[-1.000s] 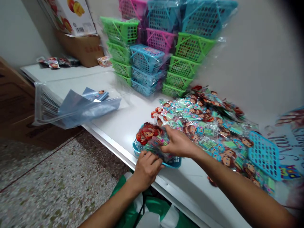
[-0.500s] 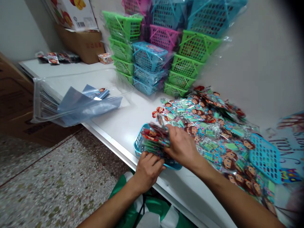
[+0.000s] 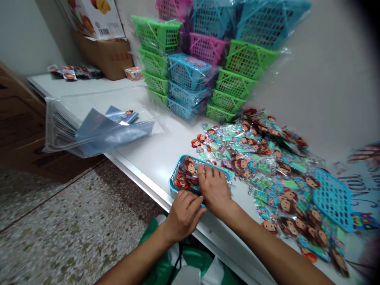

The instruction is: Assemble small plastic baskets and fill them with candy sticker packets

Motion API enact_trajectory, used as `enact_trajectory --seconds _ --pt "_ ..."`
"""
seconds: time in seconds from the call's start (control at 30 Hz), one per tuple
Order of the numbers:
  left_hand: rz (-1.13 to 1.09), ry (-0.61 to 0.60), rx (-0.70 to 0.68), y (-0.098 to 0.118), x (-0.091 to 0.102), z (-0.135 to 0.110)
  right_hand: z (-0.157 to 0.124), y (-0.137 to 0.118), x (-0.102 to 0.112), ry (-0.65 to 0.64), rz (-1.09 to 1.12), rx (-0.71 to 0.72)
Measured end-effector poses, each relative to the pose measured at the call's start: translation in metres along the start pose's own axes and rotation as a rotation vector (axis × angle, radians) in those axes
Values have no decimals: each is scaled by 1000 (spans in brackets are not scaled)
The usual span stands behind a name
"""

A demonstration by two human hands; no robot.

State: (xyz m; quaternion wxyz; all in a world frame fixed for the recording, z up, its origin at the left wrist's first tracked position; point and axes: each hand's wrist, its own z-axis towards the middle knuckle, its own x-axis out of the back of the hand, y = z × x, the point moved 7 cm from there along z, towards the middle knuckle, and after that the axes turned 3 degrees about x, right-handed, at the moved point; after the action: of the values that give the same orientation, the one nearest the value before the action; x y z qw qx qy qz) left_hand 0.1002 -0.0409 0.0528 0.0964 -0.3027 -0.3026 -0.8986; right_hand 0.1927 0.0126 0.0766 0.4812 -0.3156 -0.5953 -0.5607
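A small blue plastic basket (image 3: pixel 173 173) stands at the table's front edge, holding several clear packets printed with doll-like figures (image 3: pixel 189 165). My left hand (image 3: pixel 184 213) is closed over the basket's near rim, its fingers curled together. Inside the basket, my right hand (image 3: pixel 215 187) lies on the packets with its fingers stretched out and a little apart. The hand covers the right part of the contents. Just beyond and to the right spreads a large heap of similar packets (image 3: pixel 264 164), with green pieces showing through the plastic.
Wrapped green baskets (image 3: pixel 247 59), pink ones and blue ones are stacked at the wall. A blue perforated lid (image 3: pixel 332 200) lies right of the heap. On the left, a clear plastic bag (image 3: pixel 61 124) with bluish sheets overhangs the table edge. Cardboard boxes (image 3: pixel 103 57) stand behind.
The bunch of packets in my right hand has gone down into the basket. That hand has lowered and now rests on top of them. My left hand stays at the near rim.
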Motion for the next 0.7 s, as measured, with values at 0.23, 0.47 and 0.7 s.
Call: enact_trajectory --seconds 0.23,0.47,0.7 --pt "21 -6 -2 2 1 6 -3 -2 0 -119 171 152" --pt "16 -29 12 1 2 6 0 2 -7 -161 210 20" --pt "-18 -57 25 -3 3 6 -7 11 -10 -370 466 297"
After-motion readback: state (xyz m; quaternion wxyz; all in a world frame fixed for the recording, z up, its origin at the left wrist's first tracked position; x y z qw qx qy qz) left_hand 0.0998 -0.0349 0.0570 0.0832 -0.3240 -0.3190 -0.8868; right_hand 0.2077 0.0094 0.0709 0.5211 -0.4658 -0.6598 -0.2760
